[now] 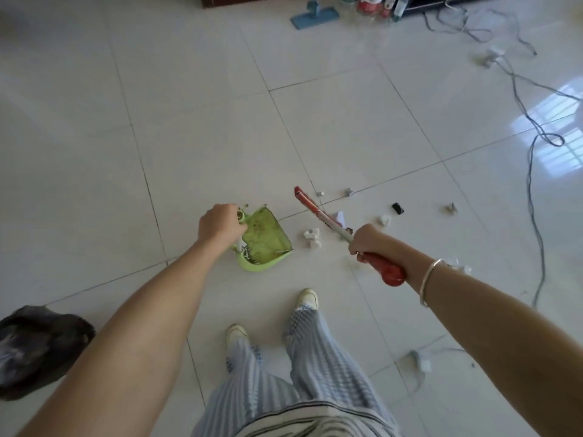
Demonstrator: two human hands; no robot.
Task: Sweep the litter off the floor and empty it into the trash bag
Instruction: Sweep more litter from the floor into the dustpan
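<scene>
Left hand (220, 227) grips our green dustpan (265, 242) — right hand (367, 242) grips the broom (315, 212). Litter (312, 238) lies between them.

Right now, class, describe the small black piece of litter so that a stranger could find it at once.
Start at the green dustpan on the white tiled floor, held by the left hand. Look right, past the red-handled broom in the right hand, to the scattered scraps. The black piece is the only dark one; its neighbours are white or grey.
</scene>
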